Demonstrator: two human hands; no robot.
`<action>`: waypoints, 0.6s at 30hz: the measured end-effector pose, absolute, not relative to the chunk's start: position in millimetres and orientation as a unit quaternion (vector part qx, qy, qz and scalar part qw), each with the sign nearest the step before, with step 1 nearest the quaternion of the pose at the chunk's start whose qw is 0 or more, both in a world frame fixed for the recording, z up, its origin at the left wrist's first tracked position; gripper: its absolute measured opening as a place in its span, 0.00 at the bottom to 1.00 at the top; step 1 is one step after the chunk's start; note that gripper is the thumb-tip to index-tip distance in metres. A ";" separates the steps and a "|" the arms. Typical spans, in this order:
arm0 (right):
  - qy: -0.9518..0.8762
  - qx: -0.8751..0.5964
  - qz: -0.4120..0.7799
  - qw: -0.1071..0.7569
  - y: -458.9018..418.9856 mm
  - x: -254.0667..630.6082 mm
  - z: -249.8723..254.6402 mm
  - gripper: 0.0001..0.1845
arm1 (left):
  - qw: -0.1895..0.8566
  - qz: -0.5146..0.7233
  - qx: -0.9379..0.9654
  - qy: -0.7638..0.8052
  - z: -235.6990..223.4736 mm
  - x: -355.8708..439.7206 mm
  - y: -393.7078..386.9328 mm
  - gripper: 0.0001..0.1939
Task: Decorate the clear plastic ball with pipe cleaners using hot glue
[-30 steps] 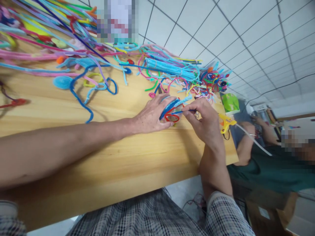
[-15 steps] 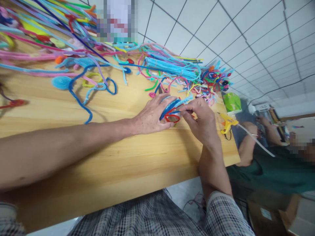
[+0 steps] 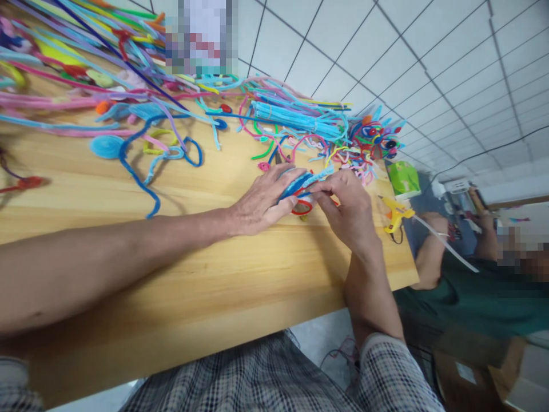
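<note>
My left hand (image 3: 263, 200) rests on the wooden table (image 3: 180, 274), fingers curled around a small piece made of blue and red pipe cleaners (image 3: 300, 191). My right hand (image 3: 349, 209) meets it from the right, thumb and fingers pinched on the same piece at its light-blue end. Both hands touch over the twisted loops. The red loop shows just below my left fingertips.
A heap of loose coloured pipe cleaners (image 3: 295, 123) covers the table's far side. A blue looped strand (image 3: 141, 171) lies to the left. A yellow glue gun (image 3: 397, 214) sits near the right edge. Another person in a green top (image 3: 472, 292) sits beyond that edge.
My right hand has slid slightly left, closing in on my left hand. The pipe-cleaner piece is more covered by my fingers than before.
</note>
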State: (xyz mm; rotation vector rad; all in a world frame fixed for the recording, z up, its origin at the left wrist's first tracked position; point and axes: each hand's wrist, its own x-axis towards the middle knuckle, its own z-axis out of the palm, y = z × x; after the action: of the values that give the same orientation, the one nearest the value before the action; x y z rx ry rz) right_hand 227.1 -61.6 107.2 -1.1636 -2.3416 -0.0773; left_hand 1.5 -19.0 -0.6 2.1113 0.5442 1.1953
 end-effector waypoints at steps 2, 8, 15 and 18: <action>-0.861 -0.437 -0.025 0.257 -61.5 227.1 107.1 0.06 | 0.326 0.451 0.803 0.213 -1.8 1.5 -19.1 0.33; -0.854 -0.446 -0.028 0.267 -61.4 224.2 106.8 0.05 | 0.328 0.456 0.798 0.218 -4.1 4.1 -18.9 0.32; -0.834 -0.445 -0.069 0.320 -60.3 224.1 99.0 0.03 | 0.317 0.460 0.801 0.215 -0.1 3.3 -18.5 0.32; -0.823 -0.458 -0.088 0.324 -60.9 223.5 95.1 0.03 | 0.313 0.451 0.810 0.209 3.7 1.8 -17.9 0.31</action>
State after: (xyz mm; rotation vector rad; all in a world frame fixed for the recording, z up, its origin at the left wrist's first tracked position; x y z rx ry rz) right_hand 223.5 -60.9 95.1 -1.2018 -2.1586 -0.2306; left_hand 1.8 -17.9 3.7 2.1352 0.5504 1.1888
